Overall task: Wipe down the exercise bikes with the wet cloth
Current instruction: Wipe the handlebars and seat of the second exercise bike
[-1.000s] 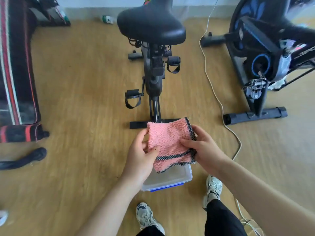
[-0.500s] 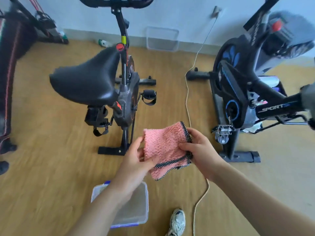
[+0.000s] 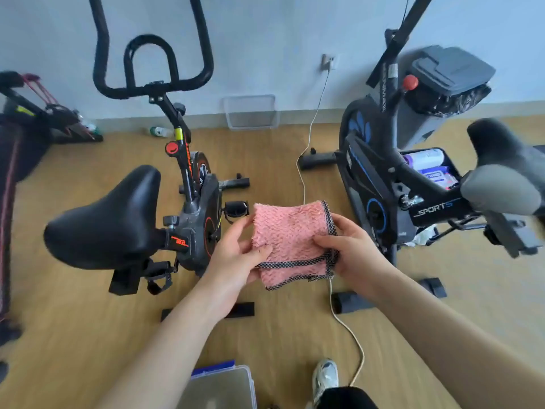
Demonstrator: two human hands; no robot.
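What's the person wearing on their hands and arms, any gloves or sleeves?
Nothing at all. The left hand and right hand have no gloves, rings or watch, and the left forearm and right forearm are uncovered, with no sleeve in view.

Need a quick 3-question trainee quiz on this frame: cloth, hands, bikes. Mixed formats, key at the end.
1. True or false: the left hand and the right hand both grip the pink cloth.
2. Multiple choice: the white cable runs along the floor
A) between the orange-trimmed bike and the blue-trimmed bike
B) left of the orange-trimmed bike
C) right of the blue-trimmed bike
3. Fill in: the word printed on the blue-trimmed bike's frame is ____.

Key: 1 true; 2 A; 3 SPORTS
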